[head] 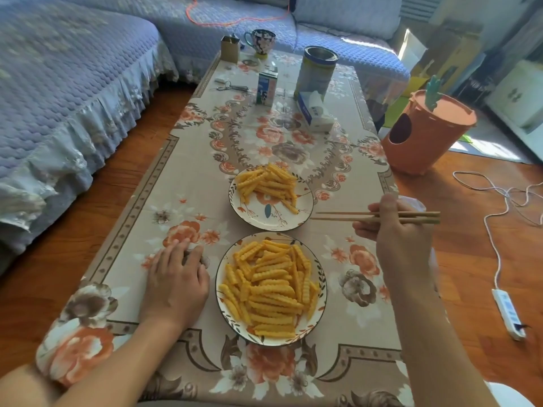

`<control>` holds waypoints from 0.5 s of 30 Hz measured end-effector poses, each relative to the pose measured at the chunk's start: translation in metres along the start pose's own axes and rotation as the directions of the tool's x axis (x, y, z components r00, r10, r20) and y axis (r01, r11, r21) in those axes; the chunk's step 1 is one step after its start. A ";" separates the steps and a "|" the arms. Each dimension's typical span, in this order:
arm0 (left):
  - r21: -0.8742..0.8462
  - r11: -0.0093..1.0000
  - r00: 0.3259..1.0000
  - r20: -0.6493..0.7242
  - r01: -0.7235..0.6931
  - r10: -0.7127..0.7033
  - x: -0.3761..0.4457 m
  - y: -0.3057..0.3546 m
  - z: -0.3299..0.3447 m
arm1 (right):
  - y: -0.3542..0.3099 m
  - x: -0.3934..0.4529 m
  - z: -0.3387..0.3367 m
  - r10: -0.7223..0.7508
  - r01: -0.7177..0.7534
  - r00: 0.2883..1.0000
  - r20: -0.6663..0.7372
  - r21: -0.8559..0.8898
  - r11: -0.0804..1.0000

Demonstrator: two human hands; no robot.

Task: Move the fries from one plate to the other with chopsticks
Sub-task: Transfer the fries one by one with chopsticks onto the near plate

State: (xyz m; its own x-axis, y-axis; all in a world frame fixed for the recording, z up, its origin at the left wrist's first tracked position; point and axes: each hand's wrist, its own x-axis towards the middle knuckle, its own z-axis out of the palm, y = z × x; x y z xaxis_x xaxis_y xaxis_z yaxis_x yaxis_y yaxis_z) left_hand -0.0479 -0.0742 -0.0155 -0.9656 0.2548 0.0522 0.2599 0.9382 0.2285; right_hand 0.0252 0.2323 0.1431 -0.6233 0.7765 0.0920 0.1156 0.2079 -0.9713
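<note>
The left hand (176, 277) lies flat on the flowery tablecloth (164, 183), fingers straight, holding nothing. Beside it sits the near plate (321, 304), full of crinkle fries (270, 286). The far plate (305, 207) has fewer. The right hand (402, 242) grips chopsticks (338, 216), tips empty by the far plate.

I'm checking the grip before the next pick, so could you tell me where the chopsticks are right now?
The chopsticks are in the right hand, level above the table's right edge, tips empty beside the far plate.

Wooden chopsticks (338, 216), glossy ceramic plates (305, 214), ridged fries (270, 283), matt cloth table cover (164, 207).
</note>
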 end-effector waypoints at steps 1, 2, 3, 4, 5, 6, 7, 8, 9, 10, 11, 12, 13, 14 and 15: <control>0.001 1.000 1.000 0.001 0.000 0.000 0.001 0.000 0.000 | 0.004 0.004 0.010 -0.018 0.019 1.000 0.021 -0.016 1.000; 0.003 1.000 1.000 0.002 -0.001 0.001 0.001 -0.001 0.000 | 0.008 0.007 0.019 -0.034 0.036 0.999 0.041 -0.037 0.999; 0.006 1.000 1.000 0.005 -0.003 0.003 0.001 -0.001 0.000 | 0.012 0.009 0.029 -0.047 0.051 0.997 0.058 -0.057 0.997; 0.008 1.000 1.000 0.007 -0.005 0.005 0.001 -0.001 0.001 | 0.015 0.011 0.038 -0.061 0.066 0.996 0.070 -0.074 0.995; 0.008 1.000 1.000 0.007 -0.007 0.007 0.001 -0.001 0.001 | 0.018 0.013 0.046 -0.078 0.085 0.994 0.080 -0.088 0.993; 0.005 1.000 1.000 0.003 -0.009 0.009 0.001 -0.001 0.001 | 0.021 0.014 0.053 -0.097 0.106 0.991 0.088 -0.102 0.989; -0.001 1.000 1.000 -0.004 -0.009 0.009 0.000 -0.001 0.001 | 0.024 0.016 0.059 -0.113 0.124 0.989 0.097 -0.119 0.985; -0.007 1.000 1.000 -0.008 -0.007 0.007 0.001 -0.001 0.000 | 0.027 0.017 0.063 -0.125 0.138 0.987 0.102 -0.136 0.981; -0.010 1.000 1.000 -0.009 -0.005 0.005 0.000 -0.001 0.000 | 0.029 0.019 0.068 -0.129 0.143 0.986 0.103 -0.146 0.979; -0.012 1.000 1.000 -0.009 -0.005 0.004 0.000 0.000 0.000 | 0.031 0.020 0.071 -0.127 0.141 0.987 0.101 -0.149 0.979; -0.014 1.000 1.000 -0.010 -0.005 0.005 0.001 -0.001 0.000 | 0.032 0.020 0.073 -0.124 0.137 0.988 0.096 -0.145 0.980; -0.014 1.000 1.000 -0.011 -0.006 0.006 0.001 -0.001 0.000 | 0.033 0.019 0.074 -0.120 0.131 0.989 0.089 -0.137 0.982; -0.012 1.000 1.000 -0.011 -0.006 0.006 0.001 -0.001 0.000 | 0.032 0.018 0.074 -0.113 0.122 0.990 0.084 -0.124 0.985; -0.007 1.000 1.000 -0.010 -0.007 0.006 0.001 -0.001 0.000 | 0.031 0.016 0.072 -0.100 0.108 0.992 0.077 -0.111 0.988; -0.003 1.000 1.000 -0.008 -0.007 0.007 0.001 -0.001 0.000 | 0.030 0.015 0.069 -0.081 0.087 0.994 0.068 -0.101 0.991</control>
State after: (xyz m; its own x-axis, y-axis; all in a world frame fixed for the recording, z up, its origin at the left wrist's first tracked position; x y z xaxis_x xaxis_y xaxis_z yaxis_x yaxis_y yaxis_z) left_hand -0.0493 -0.0752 -0.0162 -0.9638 0.2595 0.0618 0.2668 0.9357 0.2310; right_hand -0.0342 0.2092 0.1003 -0.6815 0.7152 0.1552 0.1378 0.3337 -0.9326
